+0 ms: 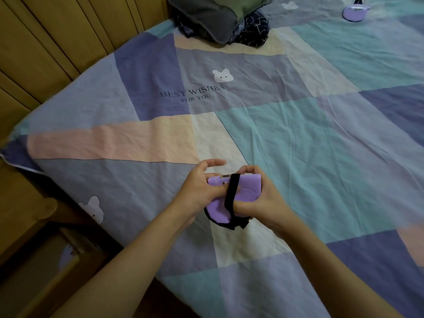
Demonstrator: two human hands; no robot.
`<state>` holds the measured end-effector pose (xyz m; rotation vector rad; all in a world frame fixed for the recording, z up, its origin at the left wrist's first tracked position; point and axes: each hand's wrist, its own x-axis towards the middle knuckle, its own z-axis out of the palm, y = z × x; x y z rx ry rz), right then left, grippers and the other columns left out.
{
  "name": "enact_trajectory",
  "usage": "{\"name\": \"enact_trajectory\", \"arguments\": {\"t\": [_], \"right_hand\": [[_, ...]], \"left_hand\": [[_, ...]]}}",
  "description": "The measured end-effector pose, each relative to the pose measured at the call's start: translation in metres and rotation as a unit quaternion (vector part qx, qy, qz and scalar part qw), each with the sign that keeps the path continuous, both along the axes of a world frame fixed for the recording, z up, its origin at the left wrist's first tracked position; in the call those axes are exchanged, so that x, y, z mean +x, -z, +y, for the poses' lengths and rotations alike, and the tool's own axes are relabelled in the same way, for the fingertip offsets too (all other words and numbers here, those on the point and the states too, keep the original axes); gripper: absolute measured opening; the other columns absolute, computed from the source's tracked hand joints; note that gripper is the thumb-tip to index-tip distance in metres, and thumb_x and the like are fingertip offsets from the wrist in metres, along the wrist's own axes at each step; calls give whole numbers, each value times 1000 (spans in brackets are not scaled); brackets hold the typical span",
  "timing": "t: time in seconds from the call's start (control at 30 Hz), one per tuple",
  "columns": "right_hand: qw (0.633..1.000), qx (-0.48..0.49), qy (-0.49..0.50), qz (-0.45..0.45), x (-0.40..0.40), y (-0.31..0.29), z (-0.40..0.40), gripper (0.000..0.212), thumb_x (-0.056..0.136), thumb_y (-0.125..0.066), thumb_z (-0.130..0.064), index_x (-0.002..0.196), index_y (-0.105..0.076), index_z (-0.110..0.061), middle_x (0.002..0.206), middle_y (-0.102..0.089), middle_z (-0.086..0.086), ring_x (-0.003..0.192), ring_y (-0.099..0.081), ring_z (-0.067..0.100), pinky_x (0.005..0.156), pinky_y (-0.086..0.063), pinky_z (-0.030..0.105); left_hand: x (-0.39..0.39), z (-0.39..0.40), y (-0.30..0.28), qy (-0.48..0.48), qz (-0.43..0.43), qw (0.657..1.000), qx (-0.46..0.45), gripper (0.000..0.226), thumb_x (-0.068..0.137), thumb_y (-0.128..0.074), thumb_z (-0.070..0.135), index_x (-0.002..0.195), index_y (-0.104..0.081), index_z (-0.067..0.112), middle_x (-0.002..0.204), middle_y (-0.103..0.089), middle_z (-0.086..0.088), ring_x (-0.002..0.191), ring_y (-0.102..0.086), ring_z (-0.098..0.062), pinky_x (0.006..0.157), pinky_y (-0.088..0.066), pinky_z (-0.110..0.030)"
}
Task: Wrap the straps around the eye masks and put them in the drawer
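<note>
Purple, folded and edged in black: one eye mask (238, 193) held just above the bed (298, 138), low and centre in the frame, between two hands. One black strap (231, 191) running across its front from the top edge down to the bottom, where it bunches in a loose tangle below the mask. Left hand (202, 191) at the mask's left end, thumb and lower fingers pinching the fabric, upper fingers (213, 162) lifted and spread apart above it, blurred. Right hand (263, 198) at the mask's right side, fingers curled round the edge and the strap near the lower end. Two bare forearms reaching in from the bottom of the frame.

One more purple mask, the second eye mask (354, 11), lying on the bed at the upper right, well apart from the hands, with a dark strap showing above it. Possibly a third purple shape in the open wooden drawer (46, 271) at the lower left, too dim to tell for certain.

Patchwork bedsheet in blue, teal, pink and cream, printed with "BEST WISHES FOR YOU" and small white bears, three in plain view and one partly cut off at the top. One heap of dark clothes (220, 21) at the upper centre, a grey-green piece on top of a navy checked one. Wooden slatted panelling (57, 42) along the upper left.
</note>
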<state>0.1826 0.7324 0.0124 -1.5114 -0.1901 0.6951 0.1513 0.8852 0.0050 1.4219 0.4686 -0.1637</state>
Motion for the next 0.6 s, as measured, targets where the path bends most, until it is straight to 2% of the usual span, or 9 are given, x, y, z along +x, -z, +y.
{"name": "enact_trajectory", "arguments": {"t": [0.07,0.13,0.2,0.27,0.33,0.4,0.43,0.53,0.6], "right_hand": [[1000,8,5,12,-2,0,0,47,58,-72,2,99,-54,-11,87,-69,1,77,-67,14,58,-54,26],[999,-6,27,24,-2,1,-2,47,54,-74,-2,94,-57,-20,85,-66,5,75,-66,15,56,-55,29],[998,-7,51,36,-3,2,-4,49,53,-75,-3,96,-57,-21,85,-65,5,74,-65,14,53,-53,29],[997,-18,69,25,-5,3,-5,57,55,-78,-2,103,-57,-23,90,-65,5,77,-65,16,54,-54,29],[996,-46,78,-2,-8,4,-4,71,61,-76,4,116,-50,-32,91,-62,7,73,-62,17,56,-57,34],[995,-62,72,-29,-12,6,-2,84,61,-64,2,128,-37,-41,93,-61,11,68,-61,21,61,-57,47],[995,-68,65,-45,-14,6,-2,88,60,-60,-3,132,-32,-44,98,-61,13,71,-63,23,65,-57,50],[991,-75,48,-98,-15,9,-7,89,68,-68,-9,137,-25,-45,112,-57,7,90,-66,17,75,-59,38],[993,-46,56,-95,-14,11,-9,90,75,-73,-4,140,-24,-42,111,-57,5,93,-65,16,77,-59,33]], "left_hand": [[1,-1,-2,40,-1,999,-10,41,78,-72,-3,110,-60,19,89,-73,-13,78,-68,-21,74,-57,-33],[2,-3,-8,70,-1,997,-41,31,86,-65,5,114,-61,18,96,-72,-12,84,-68,-20,78,-56,-33],[4,-3,-12,51,9,993,-109,23,91,-57,10,112,-61,19,93,-70,-6,84,-67,-17,78,-54,-30],[5,-4,-13,14,26,989,-148,23,89,-58,25,112,-58,22,93,-68,0,84,-65,-15,77,-51,-29],[5,-7,-9,43,31,997,-55,48,73,-68,43,115,-51,28,104,-63,3,88,-65,-12,76,-52,-26],[1,-10,-6,97,31,992,69,67,60,-80,40,117,-46,33,113,-59,1,91,-65,-11,75,-53,-24],[0,-11,-5,103,32,990,90,69,59,-84,35,117,-46,33,113,-60,-2,92,-67,-14,75,-55,-24],[-2,-5,-1,82,29,995,48,62,61,-86,24,114,-54,33,111,-67,-10,93,-70,-23,80,-58,-33],[-3,-1,1,60,32,998,8,62,59,-86,24,113,-58,34,111,-67,-13,94,-70,-26,83,-58,-41]]}}
